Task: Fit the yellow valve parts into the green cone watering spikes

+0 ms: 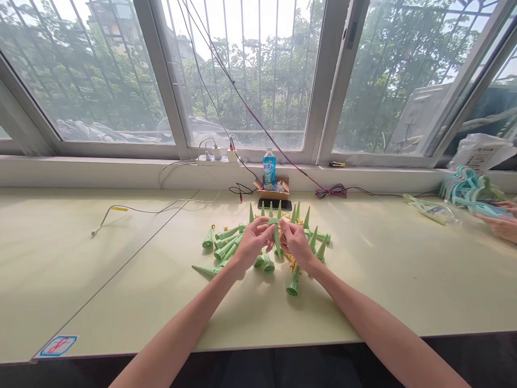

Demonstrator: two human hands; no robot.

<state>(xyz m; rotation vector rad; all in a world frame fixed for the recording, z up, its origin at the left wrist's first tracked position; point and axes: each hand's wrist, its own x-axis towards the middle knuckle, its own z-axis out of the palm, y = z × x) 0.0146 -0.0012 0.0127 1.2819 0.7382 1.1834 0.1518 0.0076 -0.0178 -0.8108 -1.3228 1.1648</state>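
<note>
Over the middle of the table, my left hand [255, 240] is closed on a green plant watering spike [277, 240], a hollow plastic cone with its wide end up and its point down. Beside it, my right hand [297, 243] has its fingers pinched together against the spike's right side; anything small between them is hidden. More green spikes surround both hands. Several stand point up behind them, and others lie to the left, such as one spike [208, 238]. Closer to me lies another spike [293, 284], its threaded opening facing me. Small yellow pieces [291, 262] are heaped partly under my right hand.
Behind the spikes lie a black phone [286, 205] and a small cardboard box [283, 193], with a blue bottle [269, 168] at it. A white cable [141, 210] crosses the left side. At far right, another person's hand [501, 223] is near teal hangers [464, 186].
</note>
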